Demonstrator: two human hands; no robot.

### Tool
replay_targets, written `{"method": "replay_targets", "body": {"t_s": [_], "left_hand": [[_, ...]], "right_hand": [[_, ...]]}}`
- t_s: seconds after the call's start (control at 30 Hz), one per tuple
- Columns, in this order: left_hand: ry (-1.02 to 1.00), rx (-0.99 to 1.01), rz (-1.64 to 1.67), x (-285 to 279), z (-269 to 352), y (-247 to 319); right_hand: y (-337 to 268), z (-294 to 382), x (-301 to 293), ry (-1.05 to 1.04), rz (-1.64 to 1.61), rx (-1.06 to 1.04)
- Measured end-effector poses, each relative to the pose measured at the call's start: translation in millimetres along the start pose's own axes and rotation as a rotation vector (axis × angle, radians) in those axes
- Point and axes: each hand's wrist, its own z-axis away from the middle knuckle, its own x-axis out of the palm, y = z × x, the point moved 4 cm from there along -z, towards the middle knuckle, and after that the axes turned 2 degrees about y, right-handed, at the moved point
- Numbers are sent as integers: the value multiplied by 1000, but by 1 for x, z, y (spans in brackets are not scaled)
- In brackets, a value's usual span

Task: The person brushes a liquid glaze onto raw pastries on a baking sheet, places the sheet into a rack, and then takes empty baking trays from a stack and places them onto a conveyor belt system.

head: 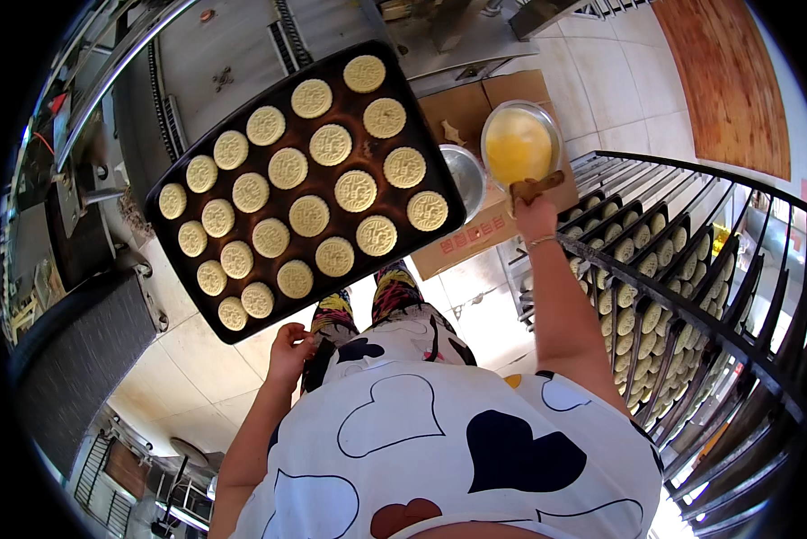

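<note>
In my right hand [537, 214] is a flat brush with a wooden handle [548, 180], held at the near rim of a metal bowl of yellow liquid [519, 143]. The brush's tip is partly hidden by the bowl's rim and my fingers. My left hand [287, 356] hangs just off the near edge of a dark baking tray [351, 220], fingers loosely curled and holding nothing. Rows of round, pale, pattern-stamped pastries [287, 168] lie on the tray. Beside it, a second metal bowl [469, 178] is partly covered by the tray's right corner.
Both bowls stand on a cardboard box [454, 252]. At right a metal rack [680, 320] holds trays of similar pastries, close to my right arm. Conveyor machinery [221, 40] lies beyond the tray, and a dark belt [87, 357] curves at left.
</note>
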Motion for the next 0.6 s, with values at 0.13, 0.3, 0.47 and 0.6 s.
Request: {"method": "replay_targets", "body": {"t_s": [0.13, 0.3, 0.47, 0.6], "left_hand": [[47, 44, -23, -34, 0, -28], [59, 66, -52, -69, 7, -40], [64, 99, -22, -104, 13, -54], [108, 76, 39, -133, 22, -77]], "right_hand": [[-37, 31, -34, -108, -729, 376], [-168, 97, 11, -174, -1055, 189], [-305, 180, 119, -427, -1196, 15], [-336, 195, 163, -317, -810, -228]]}}
